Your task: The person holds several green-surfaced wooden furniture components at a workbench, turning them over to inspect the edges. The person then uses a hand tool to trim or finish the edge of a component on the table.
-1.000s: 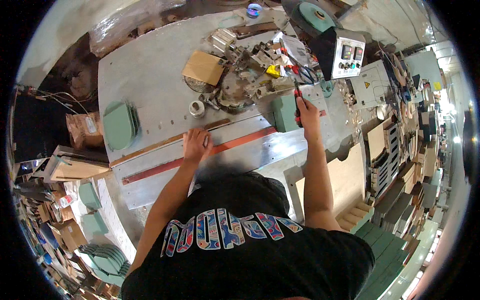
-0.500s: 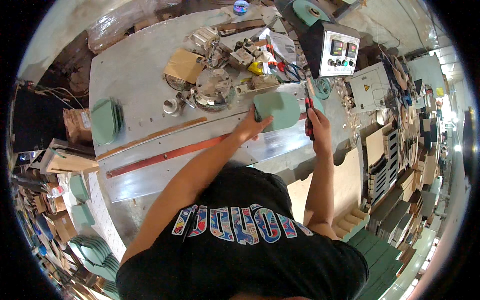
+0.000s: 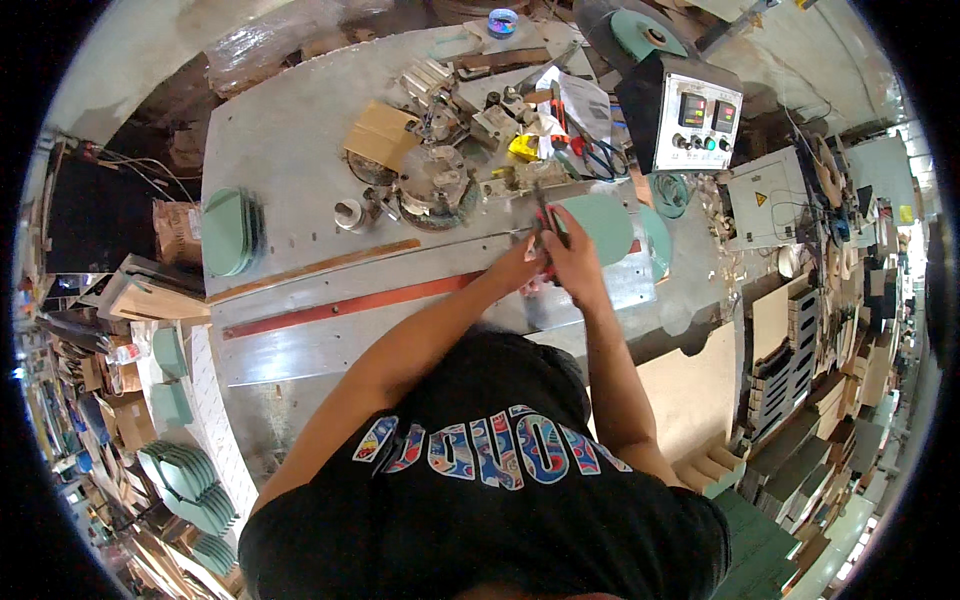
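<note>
In front of my body the two hands are close together over the metal worktable [image 3: 300,120]. My right hand [image 3: 575,262] is closed around a hand tool with red and black handles [image 3: 545,218], its dark end pointing away from me; blur hides its exact kind. A pale green panel with rounded corners [image 3: 600,230] extends to the right from beneath the right hand, its left edge covered. Touching or nearly touching the tool, my left hand [image 3: 515,265] has its fingers curled in, and what they grip is hidden. Another green piece [image 3: 656,243] lies just right of the panel.
A stack of green panels [image 3: 228,232] stands on the table's left. A round metal fixture [image 3: 435,185], cardboard piece [image 3: 380,135] and scissors [image 3: 605,158] lie beyond my hands. A control box [image 3: 695,125] stands at far right. A red strip [image 3: 350,303] runs along the table.
My right hand has brought the tool leftward from the panel's right side to beside my left hand. The panel sits slightly farther right, and the whole view has shifted a little.
</note>
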Tool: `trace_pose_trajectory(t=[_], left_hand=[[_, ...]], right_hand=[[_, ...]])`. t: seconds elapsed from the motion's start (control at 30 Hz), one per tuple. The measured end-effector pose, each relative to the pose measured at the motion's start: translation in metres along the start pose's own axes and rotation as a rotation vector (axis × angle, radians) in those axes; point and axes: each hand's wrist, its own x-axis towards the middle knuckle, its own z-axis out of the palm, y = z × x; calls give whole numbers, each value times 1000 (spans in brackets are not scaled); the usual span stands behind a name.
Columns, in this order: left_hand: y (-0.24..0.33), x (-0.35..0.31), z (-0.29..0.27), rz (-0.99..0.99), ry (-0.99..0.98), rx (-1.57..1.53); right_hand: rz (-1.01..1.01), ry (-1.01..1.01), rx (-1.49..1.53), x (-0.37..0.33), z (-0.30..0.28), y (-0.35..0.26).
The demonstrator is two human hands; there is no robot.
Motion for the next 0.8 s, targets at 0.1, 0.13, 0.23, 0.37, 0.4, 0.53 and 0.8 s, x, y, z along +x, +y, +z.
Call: trace_pose_trajectory(t=[0.1,0.13,0.23,0.37,0.4,0.53,0.8], left_hand=[[13,-65,-18,106,249,613],[-7,-85,-34,293,423,714],[-43,-149,-96,440,695,838],[-68,-233,-156,297,1126,1019],[-82,-250,-171,235,1219,1038],[-92,-254,-187,-86,1590,965],[-88,-252,-205,-168,1762,865]], right_hand=[[-76,112,-319,27,32,40],[-90,124,-404,33,44,44],[-56,162,-652,43,67,60],[127,115,-560,27,68,38],[160,99,-509,24,68,37],[147,116,-584,11,72,35],[123,200,-503,2,87,41]])
